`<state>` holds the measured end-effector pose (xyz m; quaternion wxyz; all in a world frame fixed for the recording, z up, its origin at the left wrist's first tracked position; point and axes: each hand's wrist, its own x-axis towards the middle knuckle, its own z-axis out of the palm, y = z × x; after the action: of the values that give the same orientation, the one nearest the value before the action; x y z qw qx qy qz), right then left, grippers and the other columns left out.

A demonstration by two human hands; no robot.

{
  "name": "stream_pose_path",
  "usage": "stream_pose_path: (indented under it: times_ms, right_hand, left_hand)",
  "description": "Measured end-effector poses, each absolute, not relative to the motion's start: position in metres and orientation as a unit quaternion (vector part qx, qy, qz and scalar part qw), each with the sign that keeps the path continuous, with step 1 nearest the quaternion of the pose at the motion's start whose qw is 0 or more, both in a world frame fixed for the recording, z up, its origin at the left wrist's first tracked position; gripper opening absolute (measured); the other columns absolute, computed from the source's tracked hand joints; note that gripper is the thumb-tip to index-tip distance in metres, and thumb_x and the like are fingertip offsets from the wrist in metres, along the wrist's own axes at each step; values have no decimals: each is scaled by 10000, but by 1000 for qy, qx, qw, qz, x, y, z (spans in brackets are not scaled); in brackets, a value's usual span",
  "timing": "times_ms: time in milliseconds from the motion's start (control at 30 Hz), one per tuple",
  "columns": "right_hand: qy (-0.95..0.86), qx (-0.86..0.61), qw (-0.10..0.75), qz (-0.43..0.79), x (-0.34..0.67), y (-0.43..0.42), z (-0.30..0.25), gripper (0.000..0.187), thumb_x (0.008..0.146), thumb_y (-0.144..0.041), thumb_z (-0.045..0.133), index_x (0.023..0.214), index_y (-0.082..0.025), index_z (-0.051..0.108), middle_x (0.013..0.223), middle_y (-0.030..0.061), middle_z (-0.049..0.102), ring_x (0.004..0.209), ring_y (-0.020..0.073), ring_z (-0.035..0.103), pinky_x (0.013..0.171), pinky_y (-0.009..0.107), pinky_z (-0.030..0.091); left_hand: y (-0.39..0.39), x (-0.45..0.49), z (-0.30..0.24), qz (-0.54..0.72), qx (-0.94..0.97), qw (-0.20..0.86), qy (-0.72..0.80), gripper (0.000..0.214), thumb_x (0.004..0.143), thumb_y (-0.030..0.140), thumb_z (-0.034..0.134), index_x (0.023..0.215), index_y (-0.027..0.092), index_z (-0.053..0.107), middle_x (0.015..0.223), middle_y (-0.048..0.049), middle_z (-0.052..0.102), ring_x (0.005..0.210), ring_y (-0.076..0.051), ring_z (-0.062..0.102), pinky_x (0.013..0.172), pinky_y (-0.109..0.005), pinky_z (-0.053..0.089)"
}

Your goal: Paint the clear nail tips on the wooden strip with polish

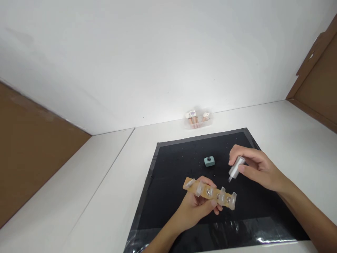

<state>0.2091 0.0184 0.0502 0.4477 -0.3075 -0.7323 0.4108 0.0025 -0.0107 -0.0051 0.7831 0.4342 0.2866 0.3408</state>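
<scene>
My left hand (193, 209) is closed around a yellowish strip (213, 194), the thumb on its near edge and the other fingers behind. Several clear pieces that look like false nail tips (199, 188) are fixed along it, with shiny round spots between some. To the right and slightly higher, my right hand (263, 172) pinches a silver nail polish cap (237, 167). The cap's brush (230, 179) points down and left, apart from the strip. On the black mat beyond my left hand stands a small teal polish bottle (209, 162), its dark neck uncapped.
A black mat (176, 165) with taped edges lies on the white table (110, 175). Against the white wall at the back stands a clear tray (197, 125) holding several tan pieces with white tops. Brown panels (31, 147) border the space left and right.
</scene>
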Motion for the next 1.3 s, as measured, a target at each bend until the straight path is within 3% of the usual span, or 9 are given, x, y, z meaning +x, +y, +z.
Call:
stream_pose_path:
  times_ms: [333,533,1133,1300]
  right_hand:
    - [-763,-275,424,402,198,13,53,115,882,-258,504,826,-191,578,694,22,538,652,147,475,584,282,409]
    - [-749,-252,445,422,201,14,51,173,892,-335,487,824,-200,571,681,15,515,651,150,470,575,281,401]
    - [-757,-247,442,412,200,13,51,122,879,-293,510,826,-203,572,671,20,527,657,160,471,578,297,407]
    - [-734,-317,458,389,201,14,48,78,866,-217,515,809,-198,565,692,12,514,633,143,485,555,271,398]
  left_hand:
    - [-9,5,-4,340,422,786,296,341,690,335,719,841,175,459,633,20,630,564,-90,617,538,-188,493]
    - [-7,4,-4,342,423,790,282,339,693,335,716,839,176,454,639,24,631,569,-85,614,538,-180,492]
    - [-8,4,-4,351,427,788,271,330,704,327,710,840,175,451,633,24,628,559,-70,601,533,-166,487]
    - [-8,3,-3,348,430,785,279,323,713,327,702,839,173,448,631,24,627,566,-65,600,543,-163,486]
